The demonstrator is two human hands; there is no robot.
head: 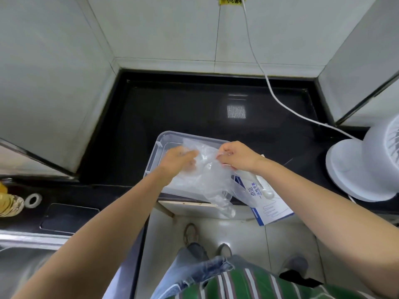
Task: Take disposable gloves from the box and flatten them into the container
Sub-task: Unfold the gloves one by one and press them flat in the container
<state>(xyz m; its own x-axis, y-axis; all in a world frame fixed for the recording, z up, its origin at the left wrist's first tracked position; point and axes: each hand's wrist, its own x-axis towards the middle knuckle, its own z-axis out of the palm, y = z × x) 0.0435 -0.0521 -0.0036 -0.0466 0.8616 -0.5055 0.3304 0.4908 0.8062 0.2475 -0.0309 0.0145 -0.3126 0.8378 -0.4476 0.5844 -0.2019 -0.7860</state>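
Note:
A thin clear disposable glove (210,182) hangs between my hands over the clear plastic container (159,145) on the black counter. My left hand (178,160) pinches its left upper edge and my right hand (236,156) pinches the right upper edge. The glove's fingers dangle down past the counter's front edge. The white and blue glove box (267,203) lies just right of the container, partly under my right forearm and sticking out over the counter edge. More clear film lies inside the container.
A white fan (364,165) stands at the right with its white cable (280,102) running up the tiled wall. A steel sink (23,255) sits at lower left, with a yellow bottle (8,203) and a small ring (33,199) beside it.

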